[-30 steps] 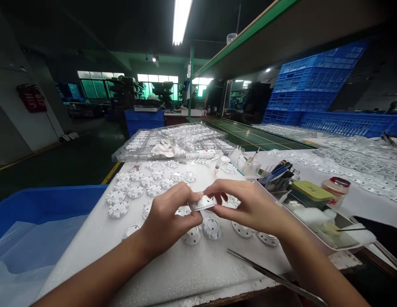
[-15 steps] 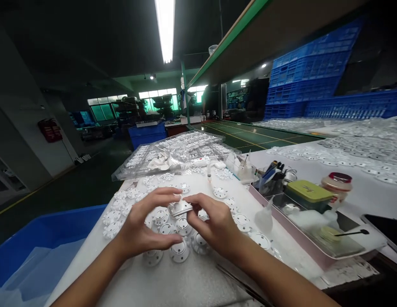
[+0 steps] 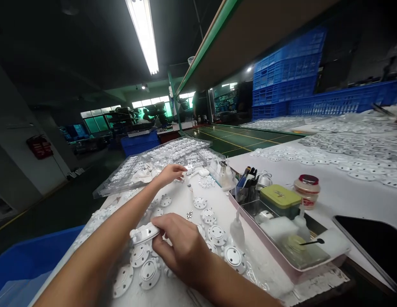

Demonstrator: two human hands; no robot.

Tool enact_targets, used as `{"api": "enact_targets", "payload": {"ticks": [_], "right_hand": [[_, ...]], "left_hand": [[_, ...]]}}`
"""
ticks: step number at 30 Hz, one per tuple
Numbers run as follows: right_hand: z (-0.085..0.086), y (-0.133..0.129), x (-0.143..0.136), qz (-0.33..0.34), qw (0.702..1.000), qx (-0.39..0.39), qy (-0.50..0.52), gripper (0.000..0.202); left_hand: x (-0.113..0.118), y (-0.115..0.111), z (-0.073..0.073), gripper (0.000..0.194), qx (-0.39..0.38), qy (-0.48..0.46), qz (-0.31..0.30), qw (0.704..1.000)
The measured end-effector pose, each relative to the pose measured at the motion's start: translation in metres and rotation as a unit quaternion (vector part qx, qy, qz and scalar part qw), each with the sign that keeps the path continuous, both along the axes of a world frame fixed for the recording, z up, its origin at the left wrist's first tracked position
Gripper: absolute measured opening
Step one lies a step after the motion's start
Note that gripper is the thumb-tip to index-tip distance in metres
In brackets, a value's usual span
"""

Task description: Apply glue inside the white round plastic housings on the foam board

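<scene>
My right hand (image 3: 182,245) pinches a white round plastic part (image 3: 145,232) by its right edge, tilted above the bench. My left hand (image 3: 172,174) is stretched far forward, its fingertips drawn together at a small white item (image 3: 189,169) by the clear trays; what they grip is too small to make out. Beneath and around my hands lie several similar white round parts (image 3: 150,273) with dark holes. A few small shiny metal pieces (image 3: 189,215) rest on the white bench top (image 3: 179,294).
Clear trays of white parts (image 3: 160,153) are stacked at the back. To the right stand a squeeze bottle (image 3: 237,232), a pink-edged box (image 3: 269,243) with pens and a green tin (image 3: 281,196), a jar (image 3: 307,191) and a phone (image 3: 371,243). A blue bin (image 3: 41,245) is at left.
My left hand has left the part held between both hands and reached forward to the back of the bench. My right hand has moved left and lower with the part. The view has turned right.
</scene>
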State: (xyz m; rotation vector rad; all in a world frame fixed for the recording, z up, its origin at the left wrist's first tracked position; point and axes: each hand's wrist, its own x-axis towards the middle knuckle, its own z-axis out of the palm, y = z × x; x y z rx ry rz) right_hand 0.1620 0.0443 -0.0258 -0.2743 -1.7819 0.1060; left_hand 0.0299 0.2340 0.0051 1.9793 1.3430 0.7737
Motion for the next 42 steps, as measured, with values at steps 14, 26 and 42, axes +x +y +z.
{"api": "enact_targets", "payload": {"ticks": [14,26,42], "right_hand": [[-0.014,0.004,-0.012,-0.007,0.999,0.031,-0.027,0.024],[-0.016,0.003,-0.016,0.034,0.998,0.019,0.054,0.028],[-0.01,0.004,-0.01,0.033,0.997,0.0,0.07,0.029]], "left_hand": [[0.054,0.058,-0.031,0.029,0.063,0.184,-0.021,0.981],[0.065,0.048,-0.036,0.027,0.054,0.251,0.007,0.966],[0.056,0.061,-0.029,0.022,0.024,0.272,-0.097,0.957]]}}
